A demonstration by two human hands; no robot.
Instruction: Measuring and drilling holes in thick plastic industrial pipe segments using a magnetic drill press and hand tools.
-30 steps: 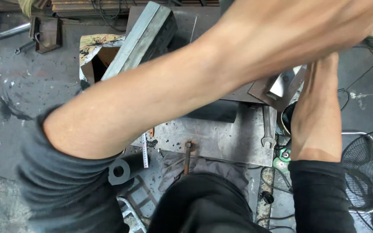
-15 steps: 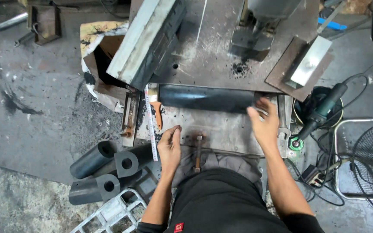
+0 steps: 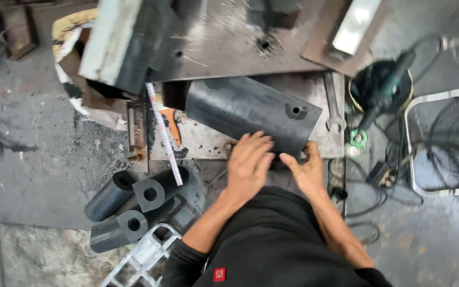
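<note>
Both hands on the dark rubber block [image 3: 251, 109]: left grip [image 3: 248, 162] flat, released, right grip [image 3: 306, 170] grasping its near edge.

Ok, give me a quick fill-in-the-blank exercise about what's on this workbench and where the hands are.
1. Both hands rest on the near edge of a long black ____ block.
2. The left hand lies flat, and the right hand sits to its ____.
3. A ____ tape measure lies left of the block.
4. The wrench lies to the ____ of the block.

Missing words: rubber; right; white; right
</note>
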